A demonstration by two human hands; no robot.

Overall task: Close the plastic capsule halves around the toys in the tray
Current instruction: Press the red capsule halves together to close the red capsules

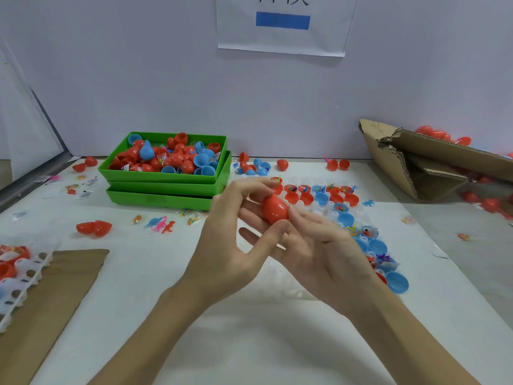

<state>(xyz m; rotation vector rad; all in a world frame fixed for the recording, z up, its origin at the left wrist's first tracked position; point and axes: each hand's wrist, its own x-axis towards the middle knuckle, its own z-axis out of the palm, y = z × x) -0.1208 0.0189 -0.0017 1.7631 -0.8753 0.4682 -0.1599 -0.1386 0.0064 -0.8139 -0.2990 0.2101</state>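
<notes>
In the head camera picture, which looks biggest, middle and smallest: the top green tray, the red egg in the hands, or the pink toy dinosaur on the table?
1. Top green tray, by far the biggest.
2. Red egg, though being nearer the camera enlarges it.
3. Pink toy dinosaur, smallest.

Head view looks forward and down (close) over the table (pixel 138 273).

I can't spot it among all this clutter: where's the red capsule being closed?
In the head view, the red capsule sits mid-frame, held between both hands, left hand and right hand, just in front of the green trays.
</notes>
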